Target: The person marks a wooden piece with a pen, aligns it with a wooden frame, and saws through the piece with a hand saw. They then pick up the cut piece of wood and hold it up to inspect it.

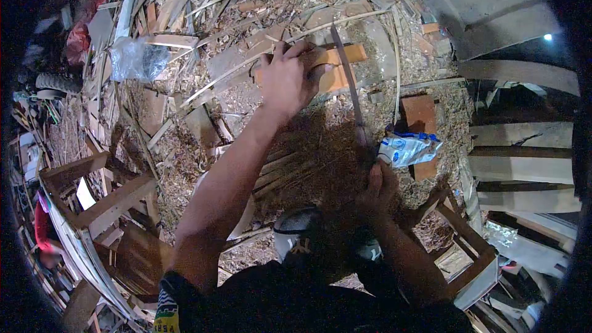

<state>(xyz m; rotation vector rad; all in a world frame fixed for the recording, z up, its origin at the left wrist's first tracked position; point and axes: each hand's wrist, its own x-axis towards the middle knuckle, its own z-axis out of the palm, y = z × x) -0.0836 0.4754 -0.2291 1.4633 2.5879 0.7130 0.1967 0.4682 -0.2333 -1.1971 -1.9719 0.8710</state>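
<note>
My left hand [288, 81] is curled over an orange-brown piece of wood [336, 79] on the ground, pressing on its left part. A second strip of similar wood [353, 53] shows just above it. Across both lies the long, dark, tapering blade of what looks like a hand saw [350, 77]; its teeth cannot be made out. The tip points away from me. At the near end, my right hand [377, 188] is closed around the shadowed handle. Just beyond that hand lies a crumpled white and blue plastic pack [408, 150].
Wood shavings and thin offcuts cover the ground. Clear plastic [139, 60] lies at the upper left. Wooden frames stand at the lower left [117, 200] and lower right [465, 228]. Curved boards [524, 166] are stacked on the right. A reddish-brown block [418, 114] lies beside the pack.
</note>
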